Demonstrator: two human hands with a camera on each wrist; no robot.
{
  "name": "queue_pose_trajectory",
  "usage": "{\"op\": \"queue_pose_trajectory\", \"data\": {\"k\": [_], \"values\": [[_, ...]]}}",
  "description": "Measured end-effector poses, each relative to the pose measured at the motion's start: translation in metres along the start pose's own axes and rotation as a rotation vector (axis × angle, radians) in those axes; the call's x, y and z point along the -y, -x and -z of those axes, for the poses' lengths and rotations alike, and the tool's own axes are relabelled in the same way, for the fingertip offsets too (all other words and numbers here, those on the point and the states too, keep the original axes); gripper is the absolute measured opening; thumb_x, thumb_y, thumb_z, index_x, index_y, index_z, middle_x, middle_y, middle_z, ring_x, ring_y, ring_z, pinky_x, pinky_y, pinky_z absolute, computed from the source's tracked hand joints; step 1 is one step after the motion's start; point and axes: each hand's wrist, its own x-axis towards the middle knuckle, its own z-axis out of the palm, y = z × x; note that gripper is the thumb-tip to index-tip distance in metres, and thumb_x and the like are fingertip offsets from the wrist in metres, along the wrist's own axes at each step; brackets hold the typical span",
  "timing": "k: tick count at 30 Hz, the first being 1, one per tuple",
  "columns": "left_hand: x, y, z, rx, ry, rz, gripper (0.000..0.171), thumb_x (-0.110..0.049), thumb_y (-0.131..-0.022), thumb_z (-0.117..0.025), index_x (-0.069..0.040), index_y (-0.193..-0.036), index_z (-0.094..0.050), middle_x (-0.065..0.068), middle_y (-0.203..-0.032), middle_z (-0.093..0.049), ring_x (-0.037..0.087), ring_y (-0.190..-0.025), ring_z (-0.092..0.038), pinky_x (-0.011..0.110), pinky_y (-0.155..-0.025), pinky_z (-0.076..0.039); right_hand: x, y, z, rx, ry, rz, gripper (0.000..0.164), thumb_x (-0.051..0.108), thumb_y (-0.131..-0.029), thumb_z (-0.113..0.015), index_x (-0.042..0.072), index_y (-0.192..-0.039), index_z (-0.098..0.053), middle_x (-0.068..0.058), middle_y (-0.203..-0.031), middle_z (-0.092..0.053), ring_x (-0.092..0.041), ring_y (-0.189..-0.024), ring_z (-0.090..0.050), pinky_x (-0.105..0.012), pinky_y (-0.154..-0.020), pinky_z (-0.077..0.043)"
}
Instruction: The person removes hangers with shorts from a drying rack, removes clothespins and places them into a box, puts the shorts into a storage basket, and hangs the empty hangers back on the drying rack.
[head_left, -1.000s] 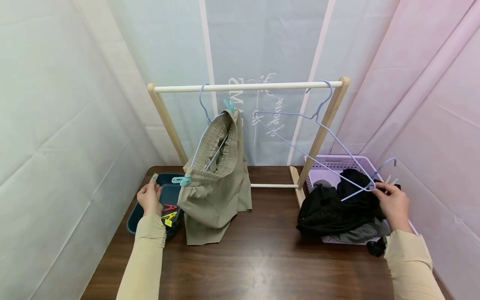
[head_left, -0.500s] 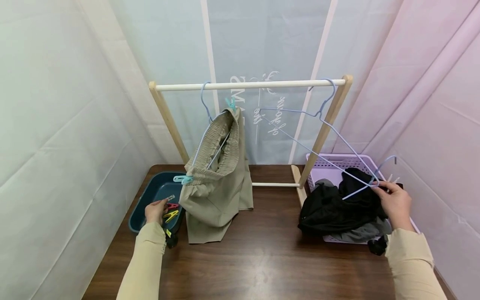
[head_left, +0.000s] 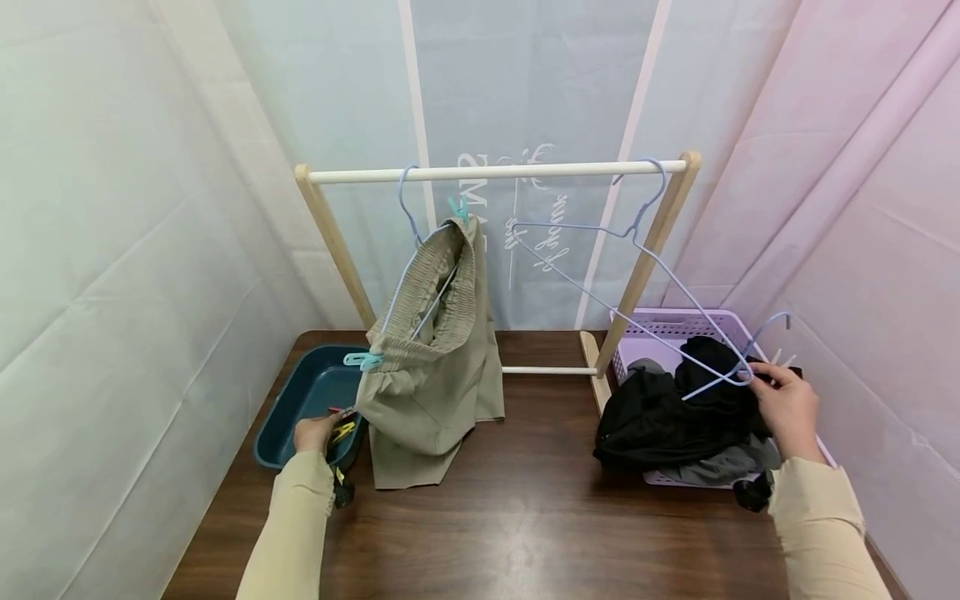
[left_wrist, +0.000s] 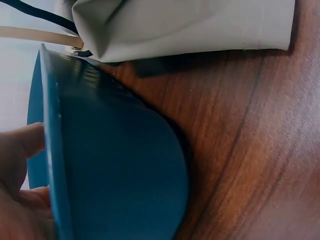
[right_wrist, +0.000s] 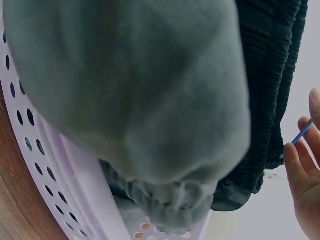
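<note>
In the head view my left hand (head_left: 313, 433) is inside the dark blue tub (head_left: 279, 400), pinching a small clear clothes peg (head_left: 347, 411). A yellow clothes peg (head_left: 342, 432) lies just beyond the fingers. The tub's wall (left_wrist: 120, 150) hides much of that hand in the left wrist view. At the right, my right hand (head_left: 786, 404) pinches the lower corner of a blue wire hanger (head_left: 678, 287) that hangs from the rack's bar. Grey-green shorts (head_left: 427, 400) hang on another blue hanger, held by turquoise pegs (head_left: 365, 361).
A wooden rack with a white bar (head_left: 510, 173) spans the table. Black and grey clothes (head_left: 675, 425) fill a lilac basket (head_left: 660, 321) below the right hand. Another hanger's hook (head_left: 780, 318) sticks up there. Fabric walls enclose the table (head_left: 517, 533).
My left hand has come down from above the tub's left side into it, with the clear clothes peg. My right hand stays at the hanger's corner.
</note>
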Motion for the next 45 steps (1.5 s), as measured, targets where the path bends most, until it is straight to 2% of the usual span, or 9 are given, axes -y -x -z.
{"op": "queue_pose_trajectory", "data": {"k": [4,9,12,19,23,28,38,42,45], "values": [[0.011,-0.014,-0.003,0.002,-0.063,-0.03,0.05,-0.031,-0.087,-0.065,0.013,-0.11,-0.065,0.035,-0.114,-0.061,0.035,-0.091,-0.059,0.043,-0.085,-0.051,-0.001,-0.001,0.0,0.0,0.028,-0.001,0.006,0.011,-0.085,-0.068,0.01,-0.088,-0.073,0.029,-0.055,-0.035,0.007,-0.056,-0.033,-0.02,-0.054,-0.028],[0.013,-0.015,0.0,0.062,-0.083,-0.05,0.054,-0.035,-0.087,-0.064,0.012,-0.114,-0.064,0.034,-0.115,-0.061,0.036,-0.096,-0.06,0.043,-0.085,-0.052,-0.004,-0.002,0.0,0.013,0.013,0.004,0.033,0.014,-0.085,-0.069,0.044,-0.073,-0.065,0.028,-0.055,-0.035,0.007,-0.056,-0.033,-0.021,-0.054,-0.028],[0.005,-0.003,0.003,0.063,-0.096,-0.044,0.05,-0.025,-0.09,-0.058,0.017,-0.118,-0.058,0.035,-0.121,-0.057,0.041,-0.101,-0.057,0.047,-0.09,-0.049,-0.005,-0.002,-0.001,0.005,0.005,0.008,0.041,0.013,-0.084,-0.069,0.05,-0.071,-0.059,0.032,-0.056,-0.035,0.008,-0.056,-0.032,-0.02,-0.054,-0.028],[0.002,0.004,0.004,0.031,-0.029,-0.045,0.049,-0.02,-0.095,-0.049,0.018,-0.125,-0.052,0.037,-0.129,-0.049,0.046,-0.118,-0.049,0.051,-0.102,-0.041,-0.003,-0.002,-0.002,0.004,-0.009,0.05,0.024,0.01,-0.085,-0.068,0.032,-0.078,-0.072,0.039,-0.06,-0.035,0.01,-0.059,-0.032,-0.018,-0.055,-0.027],[0.0,0.004,0.007,-0.08,0.097,-0.049,0.046,-0.019,-0.095,-0.046,0.015,-0.126,-0.053,0.035,-0.13,-0.05,0.045,-0.121,-0.047,0.052,-0.106,-0.038,-0.002,-0.002,-0.002,0.01,-0.013,0.039,0.034,0.012,-0.085,-0.069,0.043,-0.074,-0.065,0.037,-0.059,-0.036,0.01,-0.058,-0.033,-0.018,-0.055,-0.028],[-0.009,0.0,0.012,-0.188,0.239,-0.09,0.043,-0.019,-0.097,-0.045,0.011,-0.125,-0.054,0.033,-0.13,-0.051,0.043,-0.12,-0.048,0.053,-0.105,-0.039,-0.002,0.0,-0.001,0.014,0.009,0.019,0.014,0.013,-0.086,-0.068,0.024,-0.079,-0.071,0.031,-0.057,-0.035,0.008,-0.057,-0.033,-0.019,-0.055,-0.029],[-0.063,0.007,0.032,-0.281,0.462,-0.183,0.04,-0.024,-0.098,-0.046,0.0,-0.128,-0.057,0.004,-0.109,-0.056,0.008,-0.091,-0.048,0.02,-0.079,-0.038,-0.003,-0.001,-0.001,0.011,0.023,0.012,0.01,0.012,-0.086,-0.067,0.019,-0.082,-0.072,0.029,-0.055,-0.035,0.007,-0.057,-0.033,-0.02,-0.055,-0.029],[-0.093,0.021,0.043,-0.277,0.572,-0.248,0.039,-0.025,-0.099,-0.047,-0.003,-0.13,-0.056,-0.012,-0.095,-0.048,-0.001,-0.08,-0.046,0.018,-0.078,-0.041,-0.004,-0.002,-0.001,0.016,0.003,0.025,0.021,0.012,-0.086,-0.067,0.031,-0.078,-0.071,0.033,-0.057,-0.036,0.009,-0.057,-0.033,-0.018,-0.055,-0.029],[-0.114,0.035,0.051,-0.273,0.636,-0.31,0.036,-0.024,-0.099,-0.047,-0.004,-0.128,-0.056,-0.014,-0.094,-0.047,0.0,-0.078,-0.047,0.018,-0.078,-0.042,-0.005,-0.002,-0.002,0.016,0.001,0.039,0.011,0.012,-0.087,-0.067,0.02,-0.085,-0.074,0.035,-0.058,-0.037,0.009,-0.057,-0.034,-0.018,-0.054,-0.029]]}}
